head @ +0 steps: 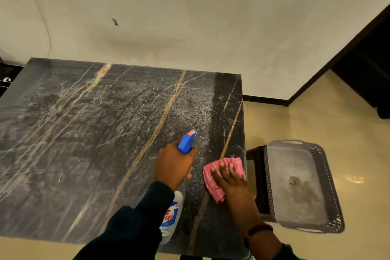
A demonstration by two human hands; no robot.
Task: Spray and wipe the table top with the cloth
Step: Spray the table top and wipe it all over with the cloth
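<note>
- Dark sleeves (135,226) come in from the bottom edge, one on each arm; the right wrist wears a dark band (258,230).
- Left hand (174,164) grips the neck of a spray bottle (172,215); its fingers are curled round it, and the blue nozzle (187,140) juts out past the knuckles, pointing away over the surface (84,133).
- Below that hand, the bottle's clear body with a blue and red label runs back along the forearm.
- Right hand (229,177) lies flat on a pink checked cloth (215,183), fingers (221,168) straight and slightly spread, pressing it onto the dark marble surface near its right edge.
- Cloth and bottle sit just beside each other, apart by a narrow strip of stone.
- Ahead of the left fingers the stone looks misted with fine droplets, though blur makes this uncertain.
- Right of the right fingers, off the surface, a grey perforated basket (329,177) rests on a dark stool (256,154) over the cream floor (337,112).
</note>
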